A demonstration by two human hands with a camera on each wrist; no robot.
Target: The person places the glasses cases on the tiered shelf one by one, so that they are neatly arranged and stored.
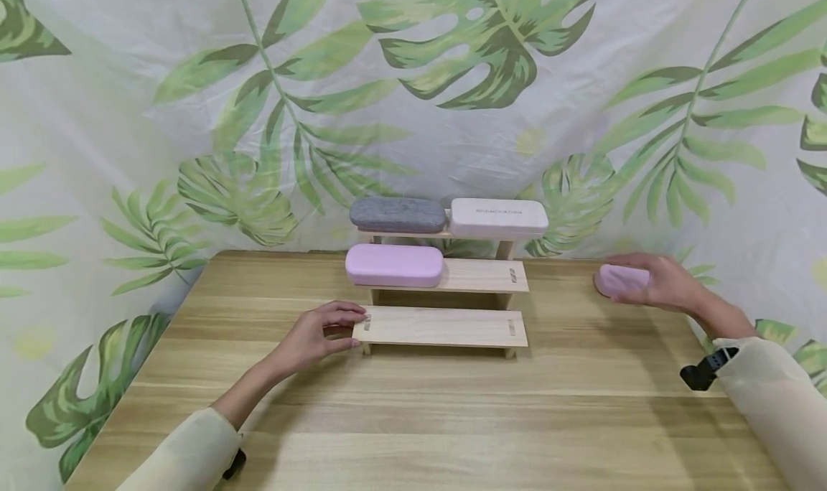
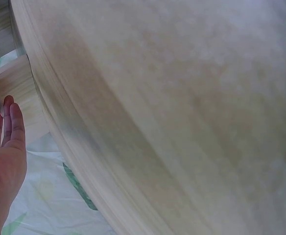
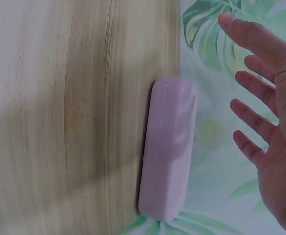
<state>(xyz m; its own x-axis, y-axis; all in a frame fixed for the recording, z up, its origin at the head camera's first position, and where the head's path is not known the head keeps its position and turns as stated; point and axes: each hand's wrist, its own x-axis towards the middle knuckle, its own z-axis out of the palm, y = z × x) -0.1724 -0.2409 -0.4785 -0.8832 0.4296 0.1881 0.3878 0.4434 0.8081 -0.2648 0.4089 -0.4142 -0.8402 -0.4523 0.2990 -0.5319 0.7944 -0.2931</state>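
A three-tier wooden stand stands on the table. My left hand holds the left end of its lowest shelf, index finger at the back corner and thumb near the front corner; the left wrist view shows the fingers around the shelf's edge. At the far right, a pale pink glasses case lies on its own along the table's back edge. Above it hovers my right hand, fingers spread and apart from the case in the right wrist view. In the head view this hand covers the case's right part.
On the top tier sit a grey glasses case and a white glasses case with lettering. A pink-purple glasses case occupies the middle tier's left half. Behind the wooden table hangs a leaf-patterned cloth.
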